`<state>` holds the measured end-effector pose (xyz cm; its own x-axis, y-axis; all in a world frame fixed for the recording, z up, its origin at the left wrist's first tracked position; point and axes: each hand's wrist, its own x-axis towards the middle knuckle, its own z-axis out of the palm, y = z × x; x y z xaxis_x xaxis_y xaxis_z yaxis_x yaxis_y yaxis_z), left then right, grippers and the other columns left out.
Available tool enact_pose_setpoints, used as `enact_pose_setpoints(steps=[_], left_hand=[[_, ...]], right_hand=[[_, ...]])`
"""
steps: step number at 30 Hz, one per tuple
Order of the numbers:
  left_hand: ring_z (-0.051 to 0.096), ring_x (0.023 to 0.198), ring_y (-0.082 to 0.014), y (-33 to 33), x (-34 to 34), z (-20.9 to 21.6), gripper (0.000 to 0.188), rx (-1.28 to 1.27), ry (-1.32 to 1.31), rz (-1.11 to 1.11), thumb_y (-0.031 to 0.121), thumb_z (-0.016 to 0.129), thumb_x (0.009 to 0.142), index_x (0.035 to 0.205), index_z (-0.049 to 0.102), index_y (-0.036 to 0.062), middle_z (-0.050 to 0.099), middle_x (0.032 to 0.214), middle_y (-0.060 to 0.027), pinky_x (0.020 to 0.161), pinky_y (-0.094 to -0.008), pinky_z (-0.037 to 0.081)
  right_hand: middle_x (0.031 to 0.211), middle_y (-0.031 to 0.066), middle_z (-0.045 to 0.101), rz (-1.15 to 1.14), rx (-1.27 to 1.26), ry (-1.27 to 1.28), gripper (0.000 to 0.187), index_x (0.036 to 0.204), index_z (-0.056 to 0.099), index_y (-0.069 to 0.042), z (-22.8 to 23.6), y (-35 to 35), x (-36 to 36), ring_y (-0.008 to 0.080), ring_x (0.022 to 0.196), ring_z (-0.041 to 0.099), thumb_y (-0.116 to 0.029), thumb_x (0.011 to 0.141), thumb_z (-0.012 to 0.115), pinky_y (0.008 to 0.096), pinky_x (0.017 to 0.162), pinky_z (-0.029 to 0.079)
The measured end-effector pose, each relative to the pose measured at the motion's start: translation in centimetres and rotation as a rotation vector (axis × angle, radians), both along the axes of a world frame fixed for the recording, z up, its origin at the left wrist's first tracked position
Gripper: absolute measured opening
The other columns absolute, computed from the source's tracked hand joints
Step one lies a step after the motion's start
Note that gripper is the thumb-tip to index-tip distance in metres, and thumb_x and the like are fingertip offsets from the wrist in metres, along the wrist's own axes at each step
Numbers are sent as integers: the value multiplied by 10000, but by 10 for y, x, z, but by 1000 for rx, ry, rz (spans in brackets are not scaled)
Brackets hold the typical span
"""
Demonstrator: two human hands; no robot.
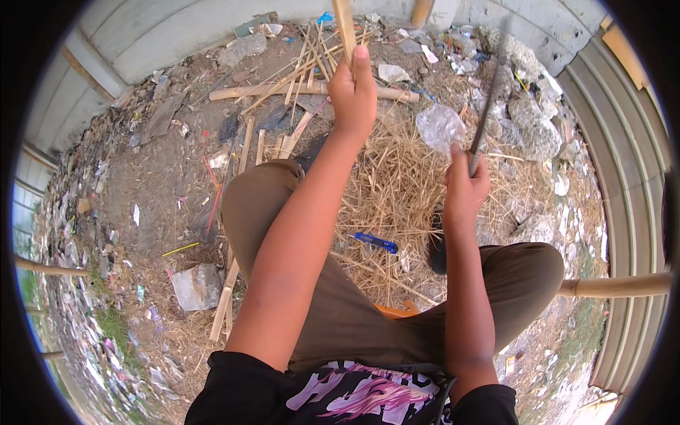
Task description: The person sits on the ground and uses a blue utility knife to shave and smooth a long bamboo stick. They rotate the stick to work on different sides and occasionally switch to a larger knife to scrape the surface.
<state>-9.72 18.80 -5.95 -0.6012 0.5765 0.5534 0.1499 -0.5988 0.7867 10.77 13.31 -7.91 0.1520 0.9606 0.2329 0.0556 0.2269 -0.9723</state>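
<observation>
My left hand (354, 99) is closed round a flat bamboo strip (344, 27), thumb along it, the strip reaching up past the top of the picture. In my right hand (465, 190) is the grip of a long, dark-bladed knife (487, 103), held upright with its upper end blurred. The strip and the blade are well apart. Below and between both hands lies a heap of pale bamboo shavings (397, 173). A blue utility knife (376, 242) rests on the shavings between my bent legs.
Ahead, a bamboo pole (265, 91) lies crosswise among loose split strips (294, 71). A clear plastic bag (439, 126) is beside the knife hand. Rubble chunks (533, 127) line the right, near a corrugated metal sheet (613, 205). A block (196, 287) sits at left.
</observation>
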Motion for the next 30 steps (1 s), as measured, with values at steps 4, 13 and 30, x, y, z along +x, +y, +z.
enact_pose_setpoints(steps=[4,13,30], left_hand=[[386,575,-64,20,-3,-32,559,-185,-81,-67,579,451,1022,686,397,136,397,618,38,547,-251,355],[462,617,-135,39,6,-35,606,-214,-118,-289,625,383,1021,705,441,111,403,638,14,647,-301,433],[358,566,-121,7,-6,42,531,-33,48,-189,544,434,1040,831,443,56,330,635,28,558,-283,345]], right_hand=[[568,-10,464,86,80,358,233,788,514,-80,24,-15,-12,57,494,399,-150,980,626,235,466,325],[562,10,417,66,211,328,307,688,429,-86,19,-13,-14,102,529,419,-52,969,548,306,623,456],[567,-93,448,46,327,295,223,750,570,-43,14,-4,-6,-16,527,362,-58,951,664,201,481,255]])
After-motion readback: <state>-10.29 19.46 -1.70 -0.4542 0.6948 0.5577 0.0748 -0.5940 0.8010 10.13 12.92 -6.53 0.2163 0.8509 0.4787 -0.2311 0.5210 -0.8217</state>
